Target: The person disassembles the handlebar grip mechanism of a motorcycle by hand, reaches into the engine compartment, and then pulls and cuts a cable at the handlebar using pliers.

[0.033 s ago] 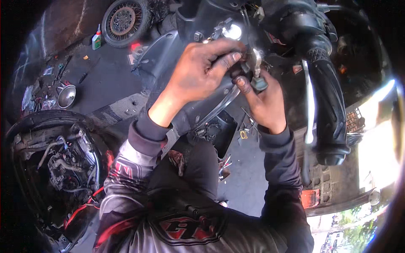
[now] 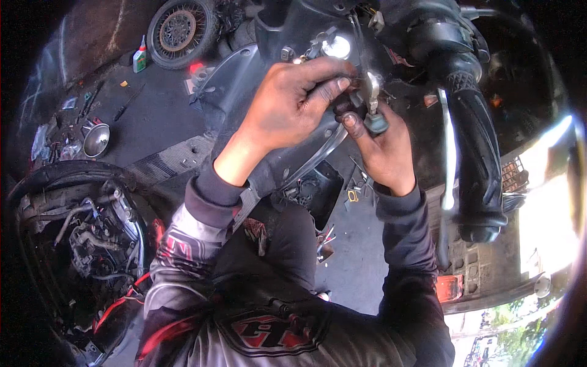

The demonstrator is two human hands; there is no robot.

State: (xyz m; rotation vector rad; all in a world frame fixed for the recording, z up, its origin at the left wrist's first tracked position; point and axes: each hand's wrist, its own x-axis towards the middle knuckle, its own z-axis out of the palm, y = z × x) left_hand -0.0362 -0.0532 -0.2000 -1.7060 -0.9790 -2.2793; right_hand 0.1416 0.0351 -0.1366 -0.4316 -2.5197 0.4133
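My left hand [image 2: 287, 101] is closed in a pinch, thumb pressed toward the forefinger, in front of the dark scooter body. What it pinches, if anything, is too small or hidden. Just right of it and slightly lower is my right hand [image 2: 388, 150], its thumb bent inward and its other fingers mostly hidden. Dark, unclear matter lies between the two thumbs. A metal piece with a grey-green end [image 2: 376, 124] hangs over my right hand, beside the thumb. Behind the left fingertips shows a bright round spot [image 2: 336, 47] on the scooter.
A black handlebar grip [image 2: 477, 147] and its silver lever [image 2: 447, 153] stand at the right. At the lower left is the opened scooter body [image 2: 98, 238] with hoses and wiring. A spoked wheel [image 2: 182, 32], a bottle [image 2: 140, 58] and a metal bowl [image 2: 96, 140] are on the floor.
Both hands keep nearly the same place and grip. Only tiny shifts show.
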